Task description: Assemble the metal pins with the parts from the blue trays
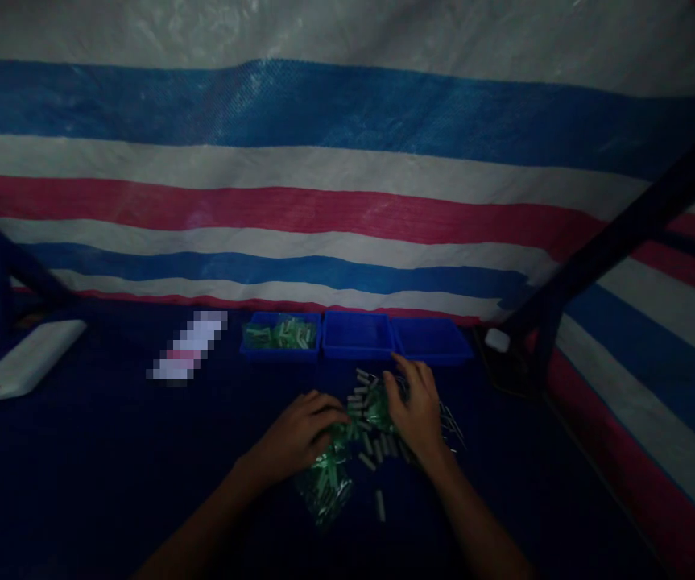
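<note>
My left hand (306, 428) is closed with curled fingers at the upper end of a clear plastic bag (326, 487) of green strips. The bag lies on the dark blue table top. My right hand (418, 407) has its thumb and fingers apart, beside a green plastic bundle (378, 409) that it partly covers. Small pale cylinders (366, 461) lie scattered between and in front of both hands, with a single cylinder (380, 505) apart toward me. Several thin metal pins (452, 427) stick out to the right of my right hand. The light is dim.
Behind my hands stand a blue tray (280, 355) with green bagged pieces, a middle blue tray (357, 354) and a right blue tray (435, 355). Farther left are a blurred-out sheet (190, 346) and a white device (26, 358). A small white object (497, 340) sits right, near a dark frame post (549, 342).
</note>
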The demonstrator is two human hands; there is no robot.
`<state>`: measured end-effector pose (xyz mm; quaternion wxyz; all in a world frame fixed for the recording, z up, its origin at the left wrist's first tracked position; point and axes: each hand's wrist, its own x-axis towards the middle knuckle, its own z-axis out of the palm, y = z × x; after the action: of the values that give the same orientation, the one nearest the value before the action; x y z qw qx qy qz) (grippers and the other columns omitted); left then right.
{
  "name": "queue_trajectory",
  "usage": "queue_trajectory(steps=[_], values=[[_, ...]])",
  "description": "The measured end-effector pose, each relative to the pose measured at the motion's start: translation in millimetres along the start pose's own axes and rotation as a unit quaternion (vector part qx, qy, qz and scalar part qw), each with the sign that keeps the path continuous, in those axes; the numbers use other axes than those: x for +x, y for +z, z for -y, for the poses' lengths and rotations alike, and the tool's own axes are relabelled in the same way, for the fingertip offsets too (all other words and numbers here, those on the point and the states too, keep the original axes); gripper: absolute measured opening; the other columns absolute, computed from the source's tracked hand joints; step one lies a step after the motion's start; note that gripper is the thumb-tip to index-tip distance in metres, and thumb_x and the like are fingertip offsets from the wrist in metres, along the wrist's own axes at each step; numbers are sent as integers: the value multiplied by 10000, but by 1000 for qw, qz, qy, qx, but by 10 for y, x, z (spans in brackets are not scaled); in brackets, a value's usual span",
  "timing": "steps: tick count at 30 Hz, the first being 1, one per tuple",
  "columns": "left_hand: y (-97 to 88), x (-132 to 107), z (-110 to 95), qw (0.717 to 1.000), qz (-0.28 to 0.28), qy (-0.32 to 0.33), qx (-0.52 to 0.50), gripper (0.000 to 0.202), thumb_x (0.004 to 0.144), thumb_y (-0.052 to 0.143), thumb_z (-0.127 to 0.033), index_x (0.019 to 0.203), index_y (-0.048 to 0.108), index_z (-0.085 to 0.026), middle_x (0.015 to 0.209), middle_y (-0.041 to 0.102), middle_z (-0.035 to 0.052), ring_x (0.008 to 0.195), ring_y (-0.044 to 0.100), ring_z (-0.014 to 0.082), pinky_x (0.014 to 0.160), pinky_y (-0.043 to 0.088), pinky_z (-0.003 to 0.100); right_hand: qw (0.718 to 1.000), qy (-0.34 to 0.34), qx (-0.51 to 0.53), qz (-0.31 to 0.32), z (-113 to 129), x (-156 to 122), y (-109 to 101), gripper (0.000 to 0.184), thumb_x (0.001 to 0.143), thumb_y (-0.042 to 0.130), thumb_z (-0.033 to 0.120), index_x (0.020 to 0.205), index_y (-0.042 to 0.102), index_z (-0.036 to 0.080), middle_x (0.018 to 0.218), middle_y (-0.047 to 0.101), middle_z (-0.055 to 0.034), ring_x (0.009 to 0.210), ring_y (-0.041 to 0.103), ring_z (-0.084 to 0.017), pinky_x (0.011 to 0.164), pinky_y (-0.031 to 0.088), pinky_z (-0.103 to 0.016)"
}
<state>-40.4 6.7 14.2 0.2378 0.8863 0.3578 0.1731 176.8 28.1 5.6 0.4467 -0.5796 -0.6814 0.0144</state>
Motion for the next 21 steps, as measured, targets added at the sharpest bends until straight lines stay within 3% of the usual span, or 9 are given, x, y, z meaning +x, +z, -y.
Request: queue_trajectory(steps=[4, 9, 13, 16, 19, 21], values=[[28, 15, 111, 993, -117, -17, 12, 338, 838, 406, -105, 1054, 614, -260, 1108, 529, 59, 1034, 475, 185, 898, 403, 350, 998, 36, 46, -6, -72, -29, -64, 286, 856, 450, 279, 1084, 563, 149, 815, 604, -60, 769, 558, -173, 735, 461, -337], [84, 89, 112, 979, -200, -38, 35, 379, 815, 403, -69, 1013, 650, -278, 1085, 502, 61, 987, 457, 191, 853, 420, 353, 984, 23, 143, 104, 141, -127, -4, 244, 853, 451, 252, 1032, 595, 170, 908, 662, -61, 822, 613, -151, 766, 474, -289], [132, 184, 35, 974, -224, 7, 24, 419, 788, 401, -44, 1021, 651, -287, 1101, 468, 57, 1022, 423, 195, 859, 413, 355, 955, 108, 237, 141, 283, -198, 31, 328, 822, 496, 295, 1120, 549, 167, 849, 631, -43, 721, 596, -129, 650, 480, -248], [149, 239, 14, 972, -233, 26, 1, 424, 773, 390, -21, 949, 677, -278, 1175, 410, 53, 1063, 395, 200, 863, 408, 355, 899, 209, 356, 145, 275, -187, 45, 404, 781, 534, 331, 1148, 515, 165, 821, 610, -27, 625, 562, -108, 539, 443, -219], [148, 258, 39, 976, -217, 23, -31, 396, 780, 392, -26, 888, 692, -261, 1188, 390, 55, 1047, 406, 193, 861, 415, 349, 850, 271, 421, 164, 248, -166, 49, 364, 744, 570, 332, 1069, 568, 171, 710, 596, 5, 559, 522, -100, 506, 404, -213], [146, 245, 61, 979, -198, 20, -51, 386, 788, 389, -32, 889, 691, -251, 1160, 409, 60, 1019, 426, 183, 861, 421, 343, 846, 284, 419, 165, 256, -170, 54, 283, 733, 580, 324, 970, 618, 173, 684, 601, 5, 577, 529, -109, 528, 403, -220]])
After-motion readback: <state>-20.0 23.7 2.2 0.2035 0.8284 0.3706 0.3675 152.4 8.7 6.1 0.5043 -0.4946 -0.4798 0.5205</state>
